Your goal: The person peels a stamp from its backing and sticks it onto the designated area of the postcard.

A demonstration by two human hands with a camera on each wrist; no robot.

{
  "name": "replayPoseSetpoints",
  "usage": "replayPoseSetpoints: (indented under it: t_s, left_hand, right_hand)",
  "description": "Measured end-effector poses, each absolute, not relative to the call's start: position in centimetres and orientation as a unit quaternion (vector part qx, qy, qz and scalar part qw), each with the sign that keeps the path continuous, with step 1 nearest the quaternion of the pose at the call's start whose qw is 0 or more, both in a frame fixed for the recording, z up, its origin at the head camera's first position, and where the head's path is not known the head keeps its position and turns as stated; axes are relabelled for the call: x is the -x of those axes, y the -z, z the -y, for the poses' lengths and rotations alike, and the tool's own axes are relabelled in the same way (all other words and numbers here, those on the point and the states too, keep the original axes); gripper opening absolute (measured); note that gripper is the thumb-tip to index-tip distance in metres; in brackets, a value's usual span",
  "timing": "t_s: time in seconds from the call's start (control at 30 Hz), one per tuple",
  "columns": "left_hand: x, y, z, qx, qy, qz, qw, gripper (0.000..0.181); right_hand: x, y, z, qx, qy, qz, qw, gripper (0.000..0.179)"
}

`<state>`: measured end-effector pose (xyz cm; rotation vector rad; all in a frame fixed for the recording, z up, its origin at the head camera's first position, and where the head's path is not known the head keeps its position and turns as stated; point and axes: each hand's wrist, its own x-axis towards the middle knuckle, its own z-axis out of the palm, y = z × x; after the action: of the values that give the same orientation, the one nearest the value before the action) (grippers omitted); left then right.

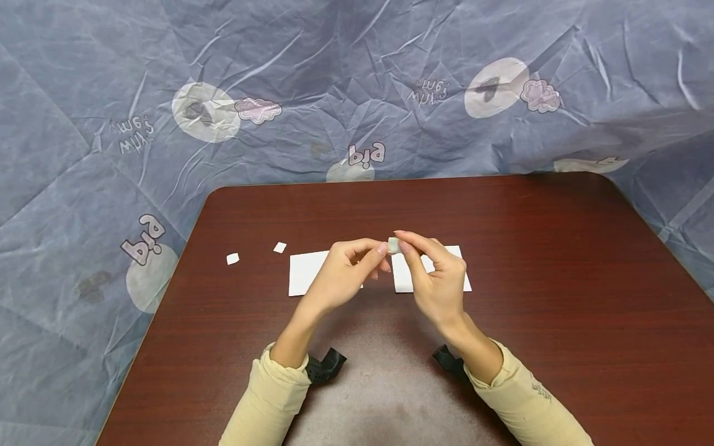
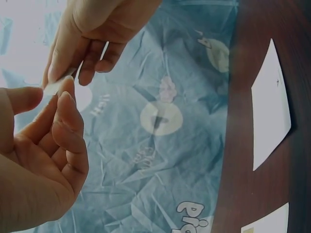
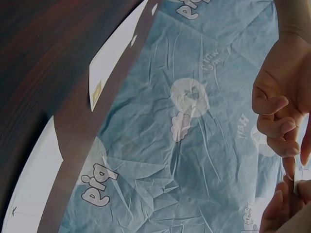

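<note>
Above the two sheets, both hands meet at a small pale square piece (image 1: 393, 245). My left hand (image 1: 348, 267) pinches its left edge between thumb and forefinger. From the other side, my right hand (image 1: 437, 275) pinches it too. In the left wrist view the piece (image 2: 54, 87) looks thin, with the fingertips covering much of it. Behind the left hand lies a white sheet (image 1: 305, 272), partly covered; the right wrist view shows a small yellowish square (image 3: 96, 91) on it. A second white sheet (image 1: 404, 279), bearing a small dark mark (image 2: 278, 82), lies behind the right hand.
Two small white squares (image 1: 232, 259) lie on the brown table (image 1: 558, 260), left of the sheets. A crinkled blue-grey printed cloth (image 1: 334, 74) hangs behind the table. Black wrist mounts (image 1: 327, 365) sit near both sleeves.
</note>
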<state>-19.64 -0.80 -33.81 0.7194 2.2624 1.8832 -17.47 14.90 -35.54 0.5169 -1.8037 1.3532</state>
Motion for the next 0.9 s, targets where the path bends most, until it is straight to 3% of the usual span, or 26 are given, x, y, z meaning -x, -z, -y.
replayPoseSetpoints:
  t_s: [0.33, 0.47, 0.73, 0.9]
  left_hand:
    - [19.7, 34.1, 0.5, -0.232, -0.606, -0.761, 0.014, 0.013]
    - [19.8, 34.1, 0.4, -0.232, -0.605, -0.762, -0.014, 0.012]
    - [20.2, 34.8, 0.3, -0.279, -0.553, -0.764, -0.180, 0.007]
    - [20.3, 34.8, 0.3, -0.282, -0.559, -0.748, -0.219, 0.011]
  right_hand:
    - [17.9, 36.0, -14.9, -0.240, -0.494, 0.717, 0.430, 0.012]
    - [18.1, 36.1, -15.0, -0.254, -0.482, 0.717, 0.434, 0.021]
    - [18.3, 36.0, -15.0, -0.279, -0.481, 0.711, 0.431, 0.025]
    - [18.4, 35.8, -15.0, -0.274, -0.475, 0.708, 0.444, 0.022]
